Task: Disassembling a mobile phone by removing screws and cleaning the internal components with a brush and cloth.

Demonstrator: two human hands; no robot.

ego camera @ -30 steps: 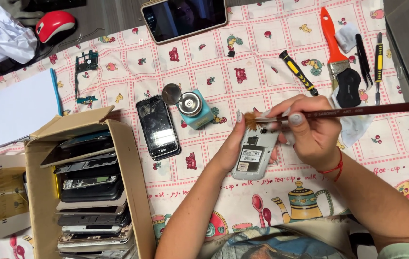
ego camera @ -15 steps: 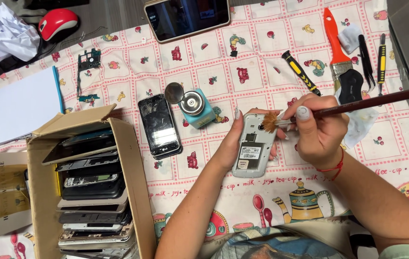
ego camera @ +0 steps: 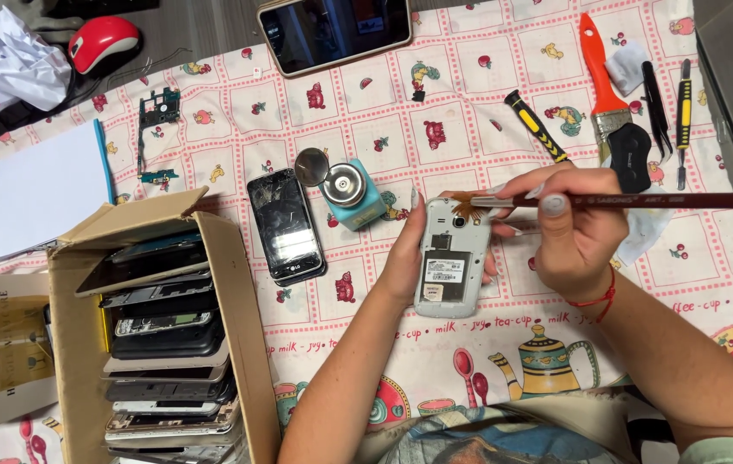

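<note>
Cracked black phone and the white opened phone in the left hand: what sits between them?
Head view: the blue dispenser bottle with its round flipped-open lid stands between the cracked black phone and the white phone, slightly farther up the tablecloth.

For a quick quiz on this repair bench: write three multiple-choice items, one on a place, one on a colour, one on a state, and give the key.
1. Where is the brush tip?
A. on the upper end of the opened phone
B. in the box
C. on the mouse

2. What colour is the mouse?
A. blue
B. red
C. yellow

3. What is the state of the black phone on the cloth?
A. screen cracked
B. wrapped in paper
C. held in a hand

Key: 1 A, the bristles touch the phone's top edge, brush in the right hand, phone in the left hand. 2 B, its shell is red. 3 A, crack lines cross its glass and it lies untouched.
</note>
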